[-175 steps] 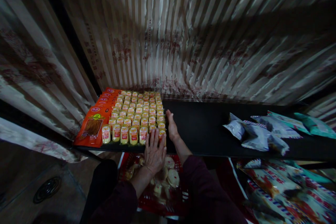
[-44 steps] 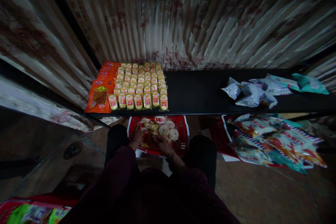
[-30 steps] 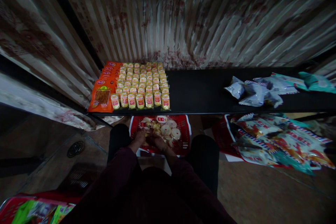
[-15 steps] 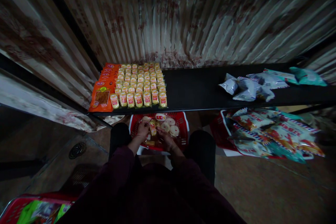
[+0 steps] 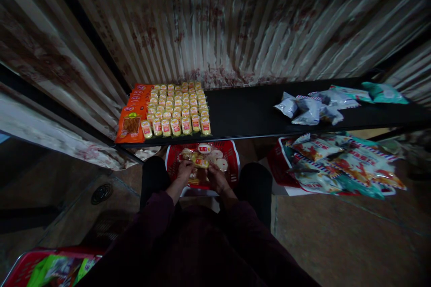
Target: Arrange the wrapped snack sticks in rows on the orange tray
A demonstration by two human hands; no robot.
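A small snack cake in a clear, yellow-and-red printed wrapper (image 5: 201,163) lies sideways between my hands, over the red basket (image 5: 236,154) between my knees. My left hand (image 5: 184,171) is closed at its left end, and my right hand (image 5: 218,177) pinches its right end. Beneath and behind it the basket holds round pale wrapped cakes (image 5: 221,164) and more small packs, partly hidden by my hands. On the black shelf (image 5: 245,110) above, matching wrapped cakes (image 5: 175,110) stand in close rows, beside overlapping orange snack bags (image 5: 130,123) on the left.
Silvery and teal bags (image 5: 306,110) lie on the shelf's right part. Below them a second red basket (image 5: 279,166) is heaped with printed snack bags (image 5: 357,166). Another basket (image 5: 25,262) with green packs is at bottom left. A pleated curtain (image 5: 229,22) hangs behind the shelf.
The wrapped cake has turned from upright to sideways and moved slightly right. My right hand has come to its right end. The view has shifted slightly.
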